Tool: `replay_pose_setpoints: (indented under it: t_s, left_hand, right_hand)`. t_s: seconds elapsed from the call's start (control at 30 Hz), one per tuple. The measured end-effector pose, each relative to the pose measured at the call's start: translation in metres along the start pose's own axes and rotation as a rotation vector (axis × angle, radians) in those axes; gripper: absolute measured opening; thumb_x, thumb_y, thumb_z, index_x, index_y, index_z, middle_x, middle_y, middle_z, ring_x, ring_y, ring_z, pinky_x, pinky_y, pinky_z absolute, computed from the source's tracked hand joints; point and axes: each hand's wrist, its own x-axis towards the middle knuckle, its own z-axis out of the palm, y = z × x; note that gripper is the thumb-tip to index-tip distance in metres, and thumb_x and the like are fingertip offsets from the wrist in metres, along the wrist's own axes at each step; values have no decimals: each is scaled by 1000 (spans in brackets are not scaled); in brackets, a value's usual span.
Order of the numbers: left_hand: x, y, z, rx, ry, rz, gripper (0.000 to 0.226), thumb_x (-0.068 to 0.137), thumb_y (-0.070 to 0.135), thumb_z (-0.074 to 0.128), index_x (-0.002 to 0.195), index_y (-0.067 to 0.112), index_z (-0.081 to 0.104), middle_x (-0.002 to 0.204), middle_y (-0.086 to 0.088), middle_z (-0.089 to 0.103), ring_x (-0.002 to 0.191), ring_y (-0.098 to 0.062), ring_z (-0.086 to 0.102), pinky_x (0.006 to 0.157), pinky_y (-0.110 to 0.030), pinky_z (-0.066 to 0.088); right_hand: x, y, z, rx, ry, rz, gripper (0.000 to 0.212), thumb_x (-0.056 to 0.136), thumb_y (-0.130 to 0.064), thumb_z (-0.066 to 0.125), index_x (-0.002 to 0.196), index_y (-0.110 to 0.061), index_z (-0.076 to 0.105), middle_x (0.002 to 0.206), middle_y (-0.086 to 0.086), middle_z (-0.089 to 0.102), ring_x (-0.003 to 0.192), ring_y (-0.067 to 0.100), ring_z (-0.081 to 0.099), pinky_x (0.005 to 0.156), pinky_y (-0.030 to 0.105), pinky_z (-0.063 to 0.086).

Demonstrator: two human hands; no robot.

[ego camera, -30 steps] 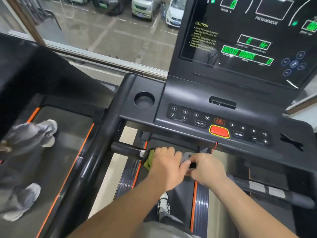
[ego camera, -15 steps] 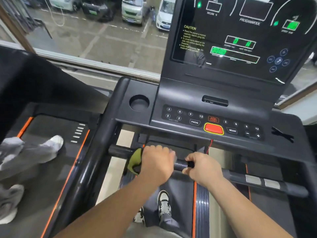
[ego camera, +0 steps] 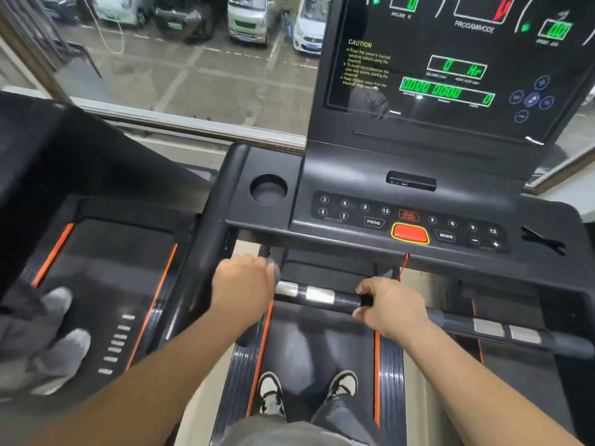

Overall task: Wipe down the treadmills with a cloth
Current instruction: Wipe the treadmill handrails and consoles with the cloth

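Black treadmill handlebar (ego camera: 346, 301) lies crosswise, left-right, below keypad (ego camera: 373, 222) | left hand (ego camera: 243, 284) clenched round its left end, cloth hidden | right hand (ego camera: 391, 309) grips mid-bar | keypad: INCLINE, PROG, MODE | screen (ego camera: 450, 75): CAUTION, PROGAMMODE

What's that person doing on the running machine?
A person stands on the black treadmill belt with both hands curled round its black crossbar handle. The left hand grips the bar's left end, the right hand the middle, with two silver sensor plates bare between them. The wiping cloth isn't clearly visible; it may be under the left hand.
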Motion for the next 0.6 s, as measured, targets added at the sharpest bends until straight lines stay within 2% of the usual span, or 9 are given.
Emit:
replay_pose_setpoints:
  t_s: [0.1, 0.17, 0.2, 0.27, 0.33, 0.4, 0.47, 0.53, 0.6]
  left_hand:
    - [6, 67, 2, -56, -70, 110, 25, 92, 27, 38, 92, 25, 63, 88, 0, 66, 84, -28, 64, 76, -40, 38]
    - [1, 115, 2, -184, -117, 174, 35, 96, 35, 30, 93, 24, 62, 88, -4, 65, 83, -31, 61, 76, -43, 39]
    - [-4, 131, 5, -226, -91, 199, 38, 98, 40, 30, 90, 22, 62, 85, -6, 64, 79, -32, 59, 75, -44, 40]
    - [-9, 132, 11, -238, 51, 279, 38, 98, 48, 41, 84, 20, 61, 78, -6, 61, 72, -32, 57, 72, -42, 43]
    - [-7, 95, 15, -201, 46, 346, 41, 97, 58, 43, 86, 22, 59, 79, -3, 60, 75, -29, 58, 72, -41, 44]
    - [-4, 49, 14, -135, 4, 278, 45, 99, 61, 37, 87, 24, 61, 81, -1, 62, 78, -28, 61, 75, -41, 47]
    - [-4, 17, 7, -59, -32, 149, 50, 101, 57, 29, 86, 24, 63, 80, -2, 63, 77, -30, 62, 75, -42, 47]
    - [0, 14, 6, -38, -33, 43, 52, 101, 52, 24, 84, 24, 66, 78, -3, 65, 76, -30, 62, 77, -42, 45]
    - [5, 36, 2, -10, -31, -84, 48, 99, 43, 31, 79, 22, 68, 74, -4, 67, 72, -32, 62, 78, -43, 44]
  right_hand:
    - [1, 1, 0, -3, 4, -15, 33, 82, -45, 71, 114, -40, 67, 111, -15, 70, 110, 17, 65, 85, 28, 53]
    - [2, 4, 2, -16, 15, -32, 25, 82, -41, 68, 106, -36, 67, 104, -12, 71, 106, 19, 67, 81, 29, 54]
    - [2, 6, 3, -28, 25, -44, 19, 83, -38, 64, 101, -33, 66, 99, -11, 71, 103, 21, 67, 78, 30, 54]
    - [4, 10, 6, -44, 31, -71, 17, 82, -40, 62, 96, -29, 63, 97, -8, 71, 100, 22, 67, 75, 30, 53]
    - [5, 13, 7, -52, 19, -115, 27, 83, -47, 65, 107, -35, 64, 107, -11, 70, 107, 20, 65, 77, 28, 51]
    - [6, 14, 5, -55, 8, -162, 36, 87, -49, 64, 121, -39, 63, 116, -12, 68, 116, 18, 61, 84, 29, 50]
    - [7, 15, 5, -63, 17, -214, 38, 91, -49, 61, 127, -38, 60, 122, -12, 65, 122, 17, 56, 88, 30, 49]
    - [5, 17, 9, -74, 62, -278, 34, 94, -48, 59, 124, -34, 59, 121, -11, 62, 121, 17, 54, 86, 31, 48]
    - [-1, 21, 15, -94, 105, -307, 31, 96, -49, 55, 123, -33, 58, 117, -9, 61, 117, 19, 55, 82, 34, 49]
